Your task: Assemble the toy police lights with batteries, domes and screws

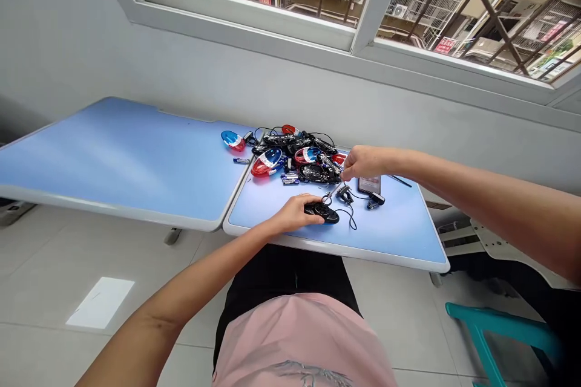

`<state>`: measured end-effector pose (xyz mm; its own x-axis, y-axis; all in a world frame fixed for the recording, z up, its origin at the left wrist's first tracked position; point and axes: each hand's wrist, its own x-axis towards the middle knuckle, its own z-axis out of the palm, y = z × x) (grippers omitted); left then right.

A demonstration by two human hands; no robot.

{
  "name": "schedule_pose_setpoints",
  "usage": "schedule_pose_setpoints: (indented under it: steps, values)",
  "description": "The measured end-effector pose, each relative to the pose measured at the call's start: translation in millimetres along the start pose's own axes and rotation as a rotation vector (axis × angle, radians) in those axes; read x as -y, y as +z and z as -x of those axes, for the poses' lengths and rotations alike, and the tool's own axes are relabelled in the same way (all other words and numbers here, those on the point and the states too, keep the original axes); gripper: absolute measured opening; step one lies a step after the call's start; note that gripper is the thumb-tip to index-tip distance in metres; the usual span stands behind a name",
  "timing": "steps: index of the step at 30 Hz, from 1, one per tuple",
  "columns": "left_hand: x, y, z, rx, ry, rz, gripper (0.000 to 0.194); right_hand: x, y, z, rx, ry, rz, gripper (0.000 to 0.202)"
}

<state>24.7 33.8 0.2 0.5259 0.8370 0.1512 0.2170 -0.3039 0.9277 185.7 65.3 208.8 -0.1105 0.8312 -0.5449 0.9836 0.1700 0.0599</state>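
Observation:
Near the front edge of the right-hand blue table, my left hand (302,213) grips a black oval device (323,212) between thumb and fingers. My right hand (358,162) is closed, higher up and to the right, on a thin metallic tool (334,189) that slants down to the device. A small dark ring shows at the tool's lower end. From the device a black cable (352,217) loops to the right. Just right of the tool lies a black clip-like part (345,195).
Behind my hands is a pile of black devices (318,173), cables and red-and-blue shells (267,162). Batteries (290,178) lie beside it. A phone (369,185) and a small black part (376,200) are to the right. A teal stool (503,323) stands on the floor.

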Motion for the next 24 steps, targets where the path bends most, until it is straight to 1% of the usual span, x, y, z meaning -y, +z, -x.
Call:
schedule_pose_setpoints:
  steps: [5,10,19,21,24]
  values:
    - [-1,1.0,1,-0.017,0.013,-0.014,0.049,-11,8,1,-0.064,-0.079,-0.019,0.02]
    - [-1,3.6,5,-0.055,0.058,-0.041,0.05,-16,24,5,-0.157,-0.126,0.064,0.022]
    - [0,9.2,9,-0.124,0.109,-0.059,0.054,-9,53,32,-0.339,-0.159,0.202,0.023]
    - [1,9.9,9,-0.124,0.113,-0.044,0.049,-7,59,35,-0.352,-0.172,0.222,0.025]
    - [1,10.9,8,-0.114,0.102,0.007,0.037,-5,63,39,-0.343,-0.177,0.244,0.026]
